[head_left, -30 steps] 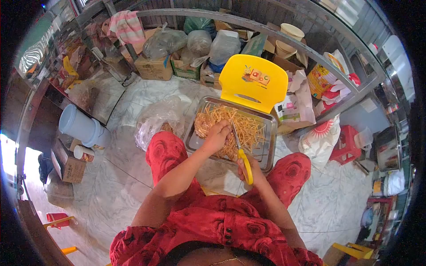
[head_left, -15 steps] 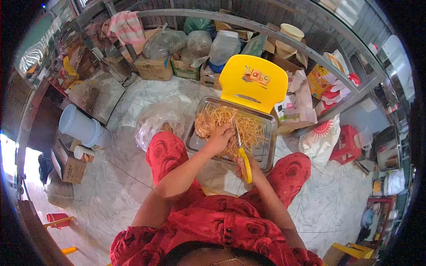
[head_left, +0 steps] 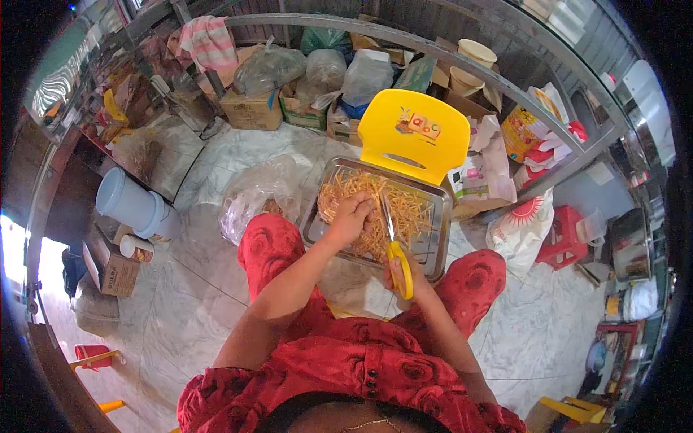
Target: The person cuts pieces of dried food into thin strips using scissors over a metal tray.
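Note:
A metal tray (head_left: 315,229) rests on a yellow chair, heaped with thin golden-brown dried strips (head_left: 411,215). My left hand (head_left: 352,219) is over the heap, its fingers closed around some of the strips. In my right hand (head_left: 401,273) is a pair of scissors (head_left: 396,250) with yellow handles. Their blades point away from me over the strips, just right of my left fingers. The blades look nearly closed. A denser clump of strips lies at the tray's left side, partly behind my left hand.
The yellow chair back (head_left: 413,133) rises behind the tray. A clear plastic bag (head_left: 261,195) lies on the floor to the left. Cardboard boxes (head_left: 250,110) and filled bags line the far side. A white sack (head_left: 521,231) and a red crate (head_left: 563,242) stand at right.
My left hand has shifted slightly up and left over the strips. The scissors have moved very little, staying in my right hand.

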Demonstrator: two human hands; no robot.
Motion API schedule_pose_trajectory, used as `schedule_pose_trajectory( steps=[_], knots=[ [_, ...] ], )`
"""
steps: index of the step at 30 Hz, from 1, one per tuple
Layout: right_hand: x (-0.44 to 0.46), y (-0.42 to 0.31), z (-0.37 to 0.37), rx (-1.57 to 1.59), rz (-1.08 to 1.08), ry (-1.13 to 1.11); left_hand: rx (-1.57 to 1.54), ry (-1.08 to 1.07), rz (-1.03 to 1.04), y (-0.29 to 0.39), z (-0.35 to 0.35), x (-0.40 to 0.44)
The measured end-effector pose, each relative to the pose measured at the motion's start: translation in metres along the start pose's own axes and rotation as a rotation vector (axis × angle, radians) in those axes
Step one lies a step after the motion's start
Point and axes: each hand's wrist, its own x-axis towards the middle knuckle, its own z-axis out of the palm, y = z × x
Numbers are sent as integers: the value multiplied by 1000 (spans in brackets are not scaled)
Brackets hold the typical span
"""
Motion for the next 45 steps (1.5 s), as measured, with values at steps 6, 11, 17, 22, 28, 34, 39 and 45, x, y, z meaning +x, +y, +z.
schedule_pose_trajectory(
  steps=[6, 11, 17, 22, 28, 34, 39, 45],
  knots=[
    [2, 10, -5, -74, -3, -130, 73, 51, 27, 3, 0, 2],
    [2, 8, -4, -73, 13, -122, 204, 110, 93, 4, 3, 0],
    [7, 15, -3, -63, 4, -81, 291, 101, 203, -12, 5, 4],
    [5, 5, -2, -15, 68, -66, 220, 39, 131, -12, 4, 4],
    [2, 4, -1, -29, 67, -15, 14, -16, 3, -10, 3, 5],
    [3, 6, -3, -32, 78, -26, -7, -48, 27, -10, 0, 5],
    [1, 10, 1, 42, 36, -62, 18, -54, 20, -1, -1, 2],
    [-1, 12, -5, -84, 88, 9, -91, -59, 41, -2, -18, 9]
  ],
)
